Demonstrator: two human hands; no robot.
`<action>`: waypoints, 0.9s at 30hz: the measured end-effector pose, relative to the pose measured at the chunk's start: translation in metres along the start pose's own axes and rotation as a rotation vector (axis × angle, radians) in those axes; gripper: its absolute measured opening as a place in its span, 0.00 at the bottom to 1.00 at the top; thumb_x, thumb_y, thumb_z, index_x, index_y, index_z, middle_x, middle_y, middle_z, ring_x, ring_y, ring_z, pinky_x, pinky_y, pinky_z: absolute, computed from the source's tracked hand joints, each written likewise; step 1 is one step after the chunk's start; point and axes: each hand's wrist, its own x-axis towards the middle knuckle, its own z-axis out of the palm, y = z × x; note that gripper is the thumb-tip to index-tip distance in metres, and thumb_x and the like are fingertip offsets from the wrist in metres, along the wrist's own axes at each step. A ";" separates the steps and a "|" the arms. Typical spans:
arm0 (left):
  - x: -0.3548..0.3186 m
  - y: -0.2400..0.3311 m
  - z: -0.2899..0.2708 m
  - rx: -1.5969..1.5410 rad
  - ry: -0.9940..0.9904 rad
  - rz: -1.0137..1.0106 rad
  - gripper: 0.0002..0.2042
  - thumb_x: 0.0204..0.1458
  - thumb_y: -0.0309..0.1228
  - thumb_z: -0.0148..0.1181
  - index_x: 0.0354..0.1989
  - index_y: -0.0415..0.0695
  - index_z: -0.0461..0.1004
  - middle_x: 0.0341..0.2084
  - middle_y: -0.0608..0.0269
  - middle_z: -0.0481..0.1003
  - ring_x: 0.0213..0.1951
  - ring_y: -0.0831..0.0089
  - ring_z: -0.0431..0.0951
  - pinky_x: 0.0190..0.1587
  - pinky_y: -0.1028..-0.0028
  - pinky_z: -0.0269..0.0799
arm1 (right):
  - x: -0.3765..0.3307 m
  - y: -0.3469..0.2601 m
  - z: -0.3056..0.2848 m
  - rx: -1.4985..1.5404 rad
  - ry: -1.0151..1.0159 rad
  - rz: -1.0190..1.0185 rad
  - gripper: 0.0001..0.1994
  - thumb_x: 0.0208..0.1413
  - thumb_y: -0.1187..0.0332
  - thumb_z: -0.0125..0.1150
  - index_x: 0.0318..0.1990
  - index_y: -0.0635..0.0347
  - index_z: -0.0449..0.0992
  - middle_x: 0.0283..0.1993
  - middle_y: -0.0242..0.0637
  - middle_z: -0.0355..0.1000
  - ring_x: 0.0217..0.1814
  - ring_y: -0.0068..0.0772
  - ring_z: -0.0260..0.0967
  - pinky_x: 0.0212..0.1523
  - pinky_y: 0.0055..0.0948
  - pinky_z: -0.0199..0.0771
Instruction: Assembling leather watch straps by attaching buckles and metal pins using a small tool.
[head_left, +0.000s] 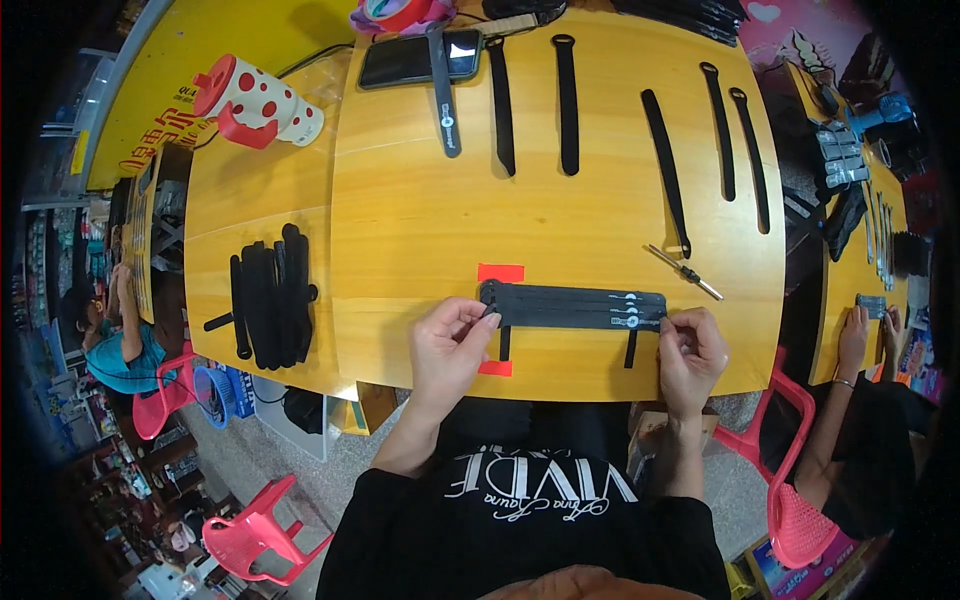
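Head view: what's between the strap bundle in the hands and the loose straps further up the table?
Mostly bare wood. Above the bundle of black straps lies a red tape marker, and a small screwdriver lies to the right, below the loose straps.

— What is the table (420, 220) made of?
— Wood, by its look: yellow-orange, smooth, with a soft sheen and faint grain lines.
— And the bundle of black straps (575, 306) pinched between the left hand (452, 345) and the right hand (690, 352)?
— Matt cloth, like woven tape, with small pale printed marks near one end.
— The pile of straps (272, 295) further left?
— The same dull black fabric.
— Anything glossy?
— The phone (420, 58) has a shiny glass face, the dotted cup (258, 102) looks like glazed plastic, and the red chair (262, 530) is smooth plastic.
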 end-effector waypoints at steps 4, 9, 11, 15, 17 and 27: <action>0.000 0.001 0.001 0.022 0.025 0.032 0.07 0.53 0.18 0.62 0.39 0.36 0.74 0.25 0.66 0.76 0.23 0.86 0.73 0.19 0.86 0.68 | 0.001 0.000 0.002 0.030 -0.003 -0.018 0.05 0.47 0.86 0.60 0.28 0.67 0.72 0.24 0.32 0.67 0.22 0.15 0.62 0.23 0.16 0.60; -0.001 -0.006 0.001 0.136 0.054 0.088 0.14 0.51 0.17 0.63 0.45 0.37 0.70 0.24 0.66 0.75 0.23 0.85 0.73 0.19 0.85 0.67 | -0.003 0.004 0.003 0.041 0.005 0.020 0.05 0.47 0.85 0.61 0.27 0.66 0.72 0.24 0.31 0.66 0.21 0.15 0.61 0.23 0.17 0.59; 0.000 -0.006 0.002 0.117 0.053 0.078 0.13 0.51 0.17 0.63 0.44 0.37 0.70 0.24 0.66 0.75 0.23 0.86 0.73 0.19 0.85 0.67 | -0.004 0.005 0.003 0.037 0.010 0.026 0.06 0.47 0.85 0.61 0.27 0.66 0.72 0.24 0.31 0.66 0.21 0.15 0.60 0.23 0.17 0.58; 0.001 -0.004 0.002 0.133 0.052 0.079 0.12 0.52 0.18 0.63 0.43 0.37 0.70 0.24 0.66 0.75 0.23 0.86 0.73 0.19 0.85 0.66 | -0.004 0.006 0.002 0.018 0.013 0.016 0.06 0.48 0.85 0.62 0.27 0.65 0.72 0.24 0.30 0.66 0.22 0.15 0.60 0.23 0.17 0.58; 0.001 -0.005 0.002 0.131 0.059 0.086 0.11 0.52 0.17 0.63 0.43 0.37 0.71 0.24 0.66 0.75 0.23 0.86 0.73 0.19 0.85 0.66 | -0.004 0.007 0.003 0.020 0.014 0.006 0.06 0.48 0.85 0.62 0.27 0.65 0.72 0.24 0.30 0.66 0.22 0.15 0.59 0.23 0.17 0.58; -0.001 -0.007 0.003 0.130 0.073 0.147 0.10 0.53 0.17 0.61 0.42 0.36 0.71 0.25 0.68 0.75 0.23 0.88 0.71 0.20 0.86 0.64 | -0.003 0.005 0.003 0.027 0.010 0.017 0.06 0.49 0.84 0.62 0.27 0.65 0.72 0.24 0.29 0.65 0.22 0.14 0.57 0.23 0.17 0.55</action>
